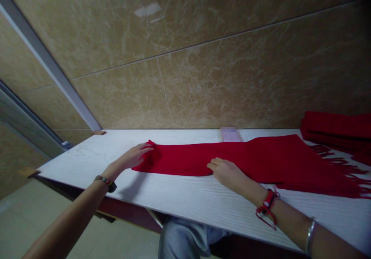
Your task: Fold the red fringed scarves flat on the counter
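Observation:
A long red scarf (185, 159) lies lengthwise on the white table, narrow at its left part and wider toward the fringed right end. My left hand (136, 155) is at the scarf's left end, its fingers stretched out over the cloth, with a small bunched bit of fabric just beyond them. Near the middle of the scarf, my right hand (227, 172) has its fingers curled together at the near edge, pinching the cloth. The fingertips of that hand are partly hidden.
Folded red cloth (333, 129) is stacked at the back right of the white table (179, 193). A small blurred pale item (230, 134) sits behind the scarf by the wall. A tiled marble-look wall (203, 77) borders the table's back edge. My knee (185, 235) shows below the front edge.

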`<state>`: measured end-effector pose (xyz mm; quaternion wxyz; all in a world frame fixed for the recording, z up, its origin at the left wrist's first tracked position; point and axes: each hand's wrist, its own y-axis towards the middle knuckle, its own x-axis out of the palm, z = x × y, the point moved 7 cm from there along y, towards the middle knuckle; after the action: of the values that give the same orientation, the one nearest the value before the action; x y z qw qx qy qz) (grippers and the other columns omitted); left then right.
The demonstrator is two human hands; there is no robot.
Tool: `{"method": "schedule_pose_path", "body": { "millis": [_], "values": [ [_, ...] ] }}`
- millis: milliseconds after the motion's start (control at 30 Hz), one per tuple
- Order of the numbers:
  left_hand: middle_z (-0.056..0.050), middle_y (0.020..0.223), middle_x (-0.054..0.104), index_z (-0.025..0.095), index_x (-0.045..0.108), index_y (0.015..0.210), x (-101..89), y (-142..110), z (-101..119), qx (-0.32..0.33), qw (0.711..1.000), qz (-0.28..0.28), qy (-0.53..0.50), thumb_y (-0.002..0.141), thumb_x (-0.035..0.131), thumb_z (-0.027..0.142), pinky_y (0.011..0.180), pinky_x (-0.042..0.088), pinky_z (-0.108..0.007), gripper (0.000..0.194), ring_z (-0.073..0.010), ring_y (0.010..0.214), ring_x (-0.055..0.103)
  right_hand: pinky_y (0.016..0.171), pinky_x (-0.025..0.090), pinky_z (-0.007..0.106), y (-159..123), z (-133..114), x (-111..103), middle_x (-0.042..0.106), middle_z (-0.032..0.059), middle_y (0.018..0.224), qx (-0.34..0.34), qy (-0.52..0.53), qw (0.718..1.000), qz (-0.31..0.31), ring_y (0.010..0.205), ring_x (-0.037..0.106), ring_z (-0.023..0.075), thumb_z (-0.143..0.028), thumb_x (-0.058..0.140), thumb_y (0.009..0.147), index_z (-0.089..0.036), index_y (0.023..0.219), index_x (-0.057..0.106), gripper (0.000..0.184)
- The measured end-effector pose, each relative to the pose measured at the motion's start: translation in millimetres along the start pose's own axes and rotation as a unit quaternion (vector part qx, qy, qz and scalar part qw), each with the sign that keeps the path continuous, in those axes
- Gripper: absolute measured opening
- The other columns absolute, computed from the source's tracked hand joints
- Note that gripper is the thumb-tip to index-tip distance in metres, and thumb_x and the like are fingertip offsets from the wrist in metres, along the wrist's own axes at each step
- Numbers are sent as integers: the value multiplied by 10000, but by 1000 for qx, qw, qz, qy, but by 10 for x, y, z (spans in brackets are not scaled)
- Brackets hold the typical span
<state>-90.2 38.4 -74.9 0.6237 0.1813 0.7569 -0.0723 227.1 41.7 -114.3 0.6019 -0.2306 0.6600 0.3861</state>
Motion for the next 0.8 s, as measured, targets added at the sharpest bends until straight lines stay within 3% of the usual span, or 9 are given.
{"method": "schedule_pose_path", "body": {
  "millis": [67, 167, 333, 433, 533, 667, 800],
  "values": [
    [-50, 1258, 505, 213, 513, 1190, 53, 68, 184, 30, 999, -38, -1, 675, 374, 4, 972, 360, -298, 573, -180, 1140, 461, 810, 440, 291, -10, -25, -28, 637, 105, 962, -8, -4, 1000, -3, 908, 571, 184, -25, 420, 787, -149, 950, 629, 293],
    [-74, 1189, 556, 210, 536, 1156, 121, 86, 128, -25, 998, -52, 24, 712, 375, 18, 895, 423, -295, 510, -182, 1029, 550, 788, 450, 287, -24, -37, -71, 642, 103, 939, -8, -5, 1000, -1, 883, 579, 185, -25, 429, 784, -150, 927, 637, 282],
    [-90, 1144, 584, 218, 487, 1191, 196, 8, -155, -146, 989, -3, 30, 776, 383, 80, 850, 443, -331, 450, -198, 952, 594, 798, 452, 301, -17, -33, -60, 636, 119, 962, -7, -6, 1000, 4, 899, 581, 193, -19, 424, 781, -141, 936, 636, 290],
    [-86, 1129, 592, 225, 434, 1243, 256, -18, -183, -148, 989, 2, 14, 798, 395, 136, 856, 440, -339, 455, -204, 961, 589, 801, 454, 297, -11, -7, -21, 630, 119, 985, 0, -5, 1000, 10, 907, 582, 189, -26, 426, 784, -148, 965, 630, 298],
    [-71, 1170, 565, 218, 440, 1248, 247, -1, -240, -153, 985, 43, -61, 746, 379, 62, 886, 425, -310, 529, -184, 1021, 554, 825, 446, 291, -15, 6, 8, 625, 116, 1010, -3, -7, 1000, 20, 923, 579, 180, -21, 428, 780, -158, 982, 629, 316],
    [-109, 1166, 556, 128, 461, 1219, 165, 135, -482, -249, 950, 124, -142, 762, 327, 69, 937, 385, -335, 480, -180, 1075, 508, 853, 438, 306, -21, -14, 1, 623, 118, 1031, -11, -7, 1000, 17, 956, 572, 194, -14, 437, 773, -145, 987, 633, 318],
    [-147, 1142, 573, 129, 543, 1119, 188, 431, -609, -330, 921, 127, -165, 779, 458, 252, 925, 362, -441, 372, -273, 1096, 489, 856, 444, 320, -19, -45, -26, 628, 129, 1024, -18, -6, 1000, 7, 957, 576, 201, -3, 436, 771, -131, 983, 635, 318]
  ]
}}
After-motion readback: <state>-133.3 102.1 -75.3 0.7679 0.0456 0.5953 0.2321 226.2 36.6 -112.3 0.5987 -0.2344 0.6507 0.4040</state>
